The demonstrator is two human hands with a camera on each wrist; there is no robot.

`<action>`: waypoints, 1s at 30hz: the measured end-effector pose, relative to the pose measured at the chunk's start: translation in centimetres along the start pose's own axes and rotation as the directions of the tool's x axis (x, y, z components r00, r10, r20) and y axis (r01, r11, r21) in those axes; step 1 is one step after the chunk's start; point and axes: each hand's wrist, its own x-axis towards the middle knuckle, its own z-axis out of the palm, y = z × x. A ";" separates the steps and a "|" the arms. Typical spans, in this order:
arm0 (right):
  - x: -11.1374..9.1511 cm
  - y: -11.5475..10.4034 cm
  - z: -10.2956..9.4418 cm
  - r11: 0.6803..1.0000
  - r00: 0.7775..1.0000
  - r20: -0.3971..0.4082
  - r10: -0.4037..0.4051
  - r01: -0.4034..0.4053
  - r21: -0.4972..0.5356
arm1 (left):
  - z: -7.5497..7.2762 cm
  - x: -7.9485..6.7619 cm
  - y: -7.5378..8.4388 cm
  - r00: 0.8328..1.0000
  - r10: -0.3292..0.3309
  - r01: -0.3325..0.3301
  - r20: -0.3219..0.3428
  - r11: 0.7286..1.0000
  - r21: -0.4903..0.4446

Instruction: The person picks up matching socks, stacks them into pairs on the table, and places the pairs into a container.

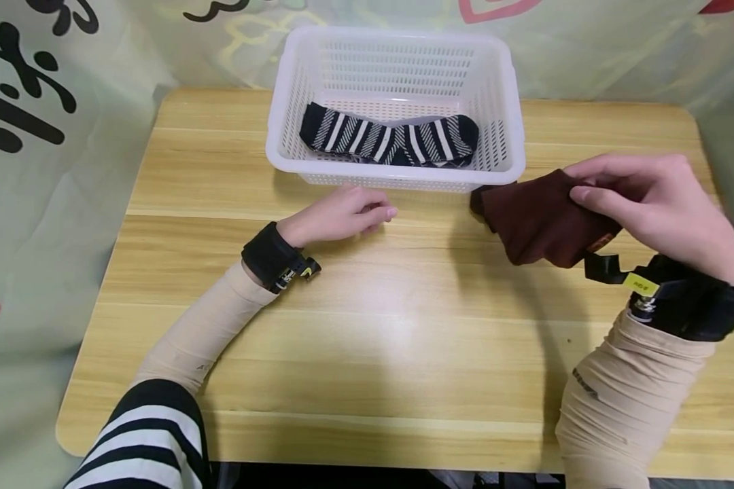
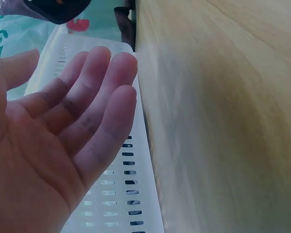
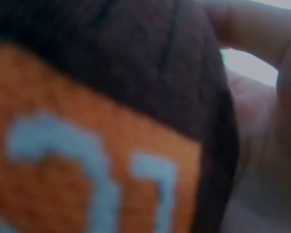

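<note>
My right hand pinches a dark brown sock between thumb and fingers, right of the basket. The sock hangs over the table, its dark far end beside the basket's front right corner. Close up in the right wrist view, an orange patch with pale lettering shows on the sock. My left hand is just in front of the white basket, holding nothing; its fingers are relaxed and slightly bent in the left wrist view. Inside the basket lie black-and-white patterned socks, stretched sideways along its floor.
The basket stands at the back of a light wooden table, with perforated walls and an open top. Behind and beside the table hangs a pale printed curtain. The table's front edge is near my body.
</note>
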 end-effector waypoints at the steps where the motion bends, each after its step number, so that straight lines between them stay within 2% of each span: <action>1: 0.0 -0.2 0.2 1.000 1.000 0.010 -0.005 0.005 -0.008 | 0.0 0.0 0.0 1.000 -0.001 0.001 0.002 1.000 -0.001; 6: 0.7 -1.1 1.7 1.000 0.995 0.101 -0.020 0.018 0.024 | 0.0 0.0 -0.1 1.000 -0.002 0.002 -0.003 1.000 -0.001; 9: 1.3 -1.8 2.9 0.999 0.985 0.170 -0.041 0.042 0.001 | 0.0 0.0 -0.1 1.000 0.000 0.000 -0.011 1.000 -0.002; 13: 2.0 -2.6 4.4 0.988 0.964 0.237 -0.121 0.141 -0.068 | 0.0 0.1 0.0 1.000 -0.006 0.006 -0.009 1.000 -0.015; 16: 2.6 -2.9 5.5 0.974 0.941 0.280 -0.190 0.216 -0.063 | -0.1 0.0 0.2 1.000 -0.004 0.004 -0.003 1.000 -0.020; 20: 3.2 -3.2 6.8 0.960 0.911 0.321 -0.258 0.280 -0.024 | -0.1 0.0 0.5 0.999 0.038 -0.038 0.010 0.999 -0.025; 24: 3.6 -3.4 7.8 0.959 0.900 0.346 -0.264 0.282 0.000 | 0.1 -0.1 0.8 0.995 0.096 -0.094 0.034 0.994 -0.060; 30: 4.0 -3.6 9.4 0.944 0.865 0.389 -0.317 0.329 0.036 | 0.3 -0.3 1.3 0.976 0.207 -0.197 0.065 0.971 -0.137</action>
